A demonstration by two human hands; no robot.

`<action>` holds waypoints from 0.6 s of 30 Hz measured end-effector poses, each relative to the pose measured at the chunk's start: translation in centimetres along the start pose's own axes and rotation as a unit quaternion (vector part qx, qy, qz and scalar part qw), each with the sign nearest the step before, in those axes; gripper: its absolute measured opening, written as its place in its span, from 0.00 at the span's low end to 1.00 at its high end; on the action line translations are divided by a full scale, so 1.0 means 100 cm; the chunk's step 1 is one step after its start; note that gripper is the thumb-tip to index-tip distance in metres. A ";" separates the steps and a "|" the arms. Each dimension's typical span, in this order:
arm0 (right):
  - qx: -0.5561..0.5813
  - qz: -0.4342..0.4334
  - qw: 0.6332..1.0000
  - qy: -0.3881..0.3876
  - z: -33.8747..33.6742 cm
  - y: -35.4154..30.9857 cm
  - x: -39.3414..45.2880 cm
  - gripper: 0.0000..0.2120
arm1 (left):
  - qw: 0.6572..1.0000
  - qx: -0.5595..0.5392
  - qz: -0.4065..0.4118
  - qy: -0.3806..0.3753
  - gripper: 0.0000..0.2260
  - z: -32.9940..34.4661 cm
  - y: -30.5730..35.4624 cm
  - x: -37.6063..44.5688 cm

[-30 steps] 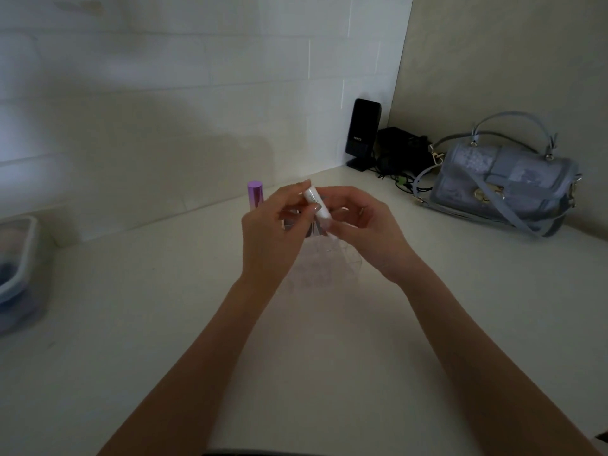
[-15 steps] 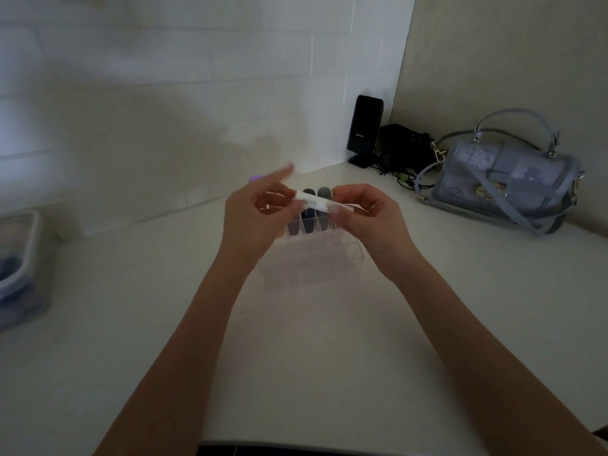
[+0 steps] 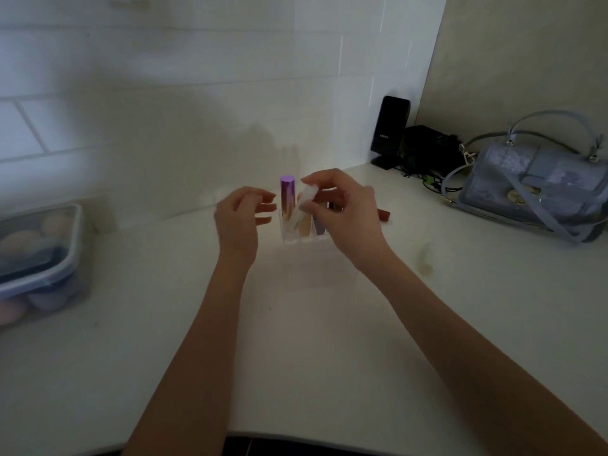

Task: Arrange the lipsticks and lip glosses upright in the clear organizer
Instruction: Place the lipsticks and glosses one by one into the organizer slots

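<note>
A clear organizer (image 3: 314,263) stands on the white counter in the middle. A shiny purple lipstick (image 3: 287,198) stands upright in its back left slot, with several other tubes (image 3: 304,225) beside it. My right hand (image 3: 342,212) pinches a white tube (image 3: 304,205), tilted, with its lower end over the back row next to the purple lipstick. My left hand (image 3: 241,218) hovers just left of the organizer, its fingers apart and nothing in them. A red tube (image 3: 384,214) lies on the counter behind my right hand.
A lidded plastic box (image 3: 36,258) holding makeup sponges sits at the left edge. A grey-blue handbag (image 3: 539,189) lies at the right by the wall. A black speaker (image 3: 390,131) and tangled cables (image 3: 427,172) fill the back corner.
The white tube went from held level by both hands to held tilted by my right hand alone, over the back row. My left hand let go and drew left.
</note>
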State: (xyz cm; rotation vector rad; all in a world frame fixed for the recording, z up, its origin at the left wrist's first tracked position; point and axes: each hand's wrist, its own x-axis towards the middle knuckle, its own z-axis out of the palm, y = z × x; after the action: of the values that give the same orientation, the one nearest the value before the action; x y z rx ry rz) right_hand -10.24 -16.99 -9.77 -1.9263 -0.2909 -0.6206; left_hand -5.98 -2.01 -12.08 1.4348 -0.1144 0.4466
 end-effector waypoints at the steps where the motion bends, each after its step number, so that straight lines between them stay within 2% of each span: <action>1: -0.039 -0.021 0.999 -0.005 0.004 0.000 -0.002 0.11 | 0.999 -0.006 -0.022 -0.048 0.10 0.001 -0.001 -0.001; 5: -0.074 -0.061 0.993 -0.075 0.015 0.001 -0.009 0.13 | 0.979 0.013 -0.061 -0.195 0.13 0.005 -0.006 -0.002; 8: -0.087 -0.078 0.992 -0.045 0.010 0.005 -0.008 0.12 | 0.962 0.032 -0.091 -0.256 0.18 0.002 -0.011 0.001; 10: -0.071 -0.074 0.995 0.019 -0.001 0.008 -0.005 0.12 | 0.958 0.035 -0.100 -0.268 0.20 0.000 -0.014 0.003; 13: -0.044 -0.009 0.990 0.136 -0.021 0.021 0.001 0.13 | 0.956 0.043 -0.104 -0.270 0.19 -0.001 -0.017 0.003; 16: -0.003 0.127 0.985 0.118 -0.029 0.036 0.001 0.15 | 0.964 0.051 -0.091 -0.246 0.17 -0.005 -0.018 0.004; 18: 0.034 0.168 0.980 0.097 -0.024 0.038 -0.002 0.15 | 0.973 0.044 -0.089 -0.209 0.17 -0.011 -0.017 0.006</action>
State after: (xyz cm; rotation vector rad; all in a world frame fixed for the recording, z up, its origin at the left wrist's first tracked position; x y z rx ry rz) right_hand -9.33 -20.75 -12.08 -1.7793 0.1338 -0.5594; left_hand -4.97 -0.93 -13.64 1.5958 -0.3046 -0.0021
